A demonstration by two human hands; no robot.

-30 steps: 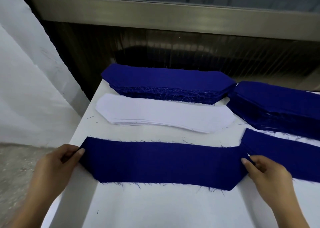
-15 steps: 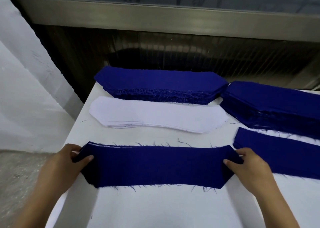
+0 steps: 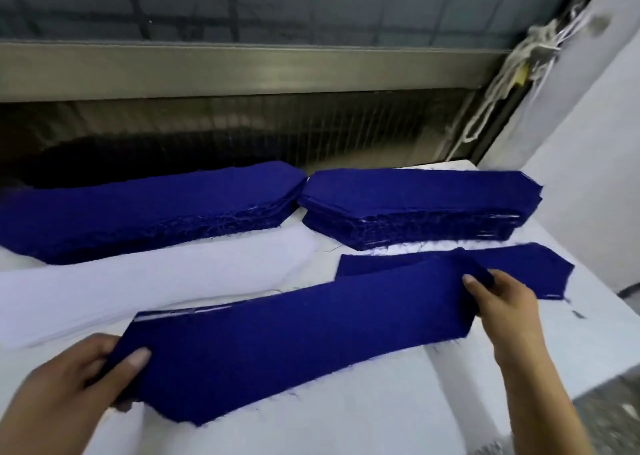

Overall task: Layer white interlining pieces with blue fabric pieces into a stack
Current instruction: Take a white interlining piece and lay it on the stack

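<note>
Layering barely started, I judge.
My left hand (image 3: 86, 378) and right hand (image 3: 502, 298) pinch one blue piece (image 3: 294, 343); thick blue piles (image 3: 138, 208) wait behind the white interlining (image 3: 156, 281).

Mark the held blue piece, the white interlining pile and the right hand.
held blue piece (image 3: 294, 343): head view, middle of its face.
white interlining pile (image 3: 156, 281): head view, bare top sheet.
right hand (image 3: 502, 302): head view, back of the hand.

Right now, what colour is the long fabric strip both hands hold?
The long fabric strip is plain deep blue, clearest in the head view.
</note>
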